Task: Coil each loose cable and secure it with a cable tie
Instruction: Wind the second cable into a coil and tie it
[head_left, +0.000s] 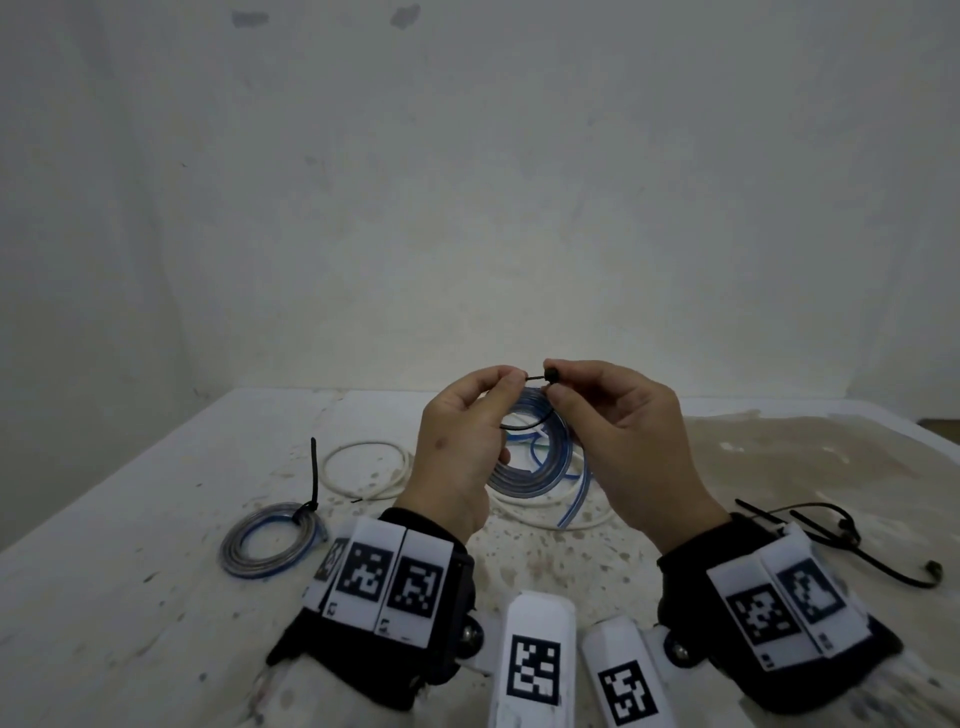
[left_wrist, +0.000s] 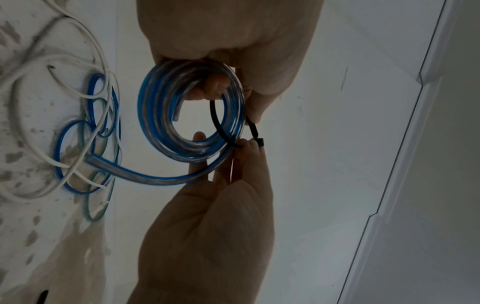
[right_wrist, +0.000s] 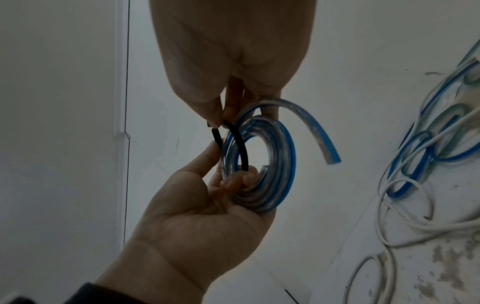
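A coil of clear-and-blue flat cable (head_left: 557, 451) hangs above the table between both hands. My left hand (head_left: 506, 384) holds the coil (right_wrist: 285, 164) with its lower fingers curled through the middle. Its thumb and forefinger pinch the tail of a black cable tie (head_left: 521, 426). The tie (left_wrist: 217, 121) loops round one side of the coil. My right hand (head_left: 558, 384) pinches the tie's small square head (left_wrist: 260, 142) between thumb and fingertips. One free cable end (right_wrist: 327, 148) sticks out of the coil.
On the stained white table (head_left: 156, 597), a tied clear-blue coil (head_left: 267, 540) lies at the left, its black tie tail upright. Loose white cable (head_left: 363, 467) and thin blue cable (head_left: 571, 499) lie under the hands. Spare black ties (head_left: 852, 535) lie at the right. A bare wall stands behind.
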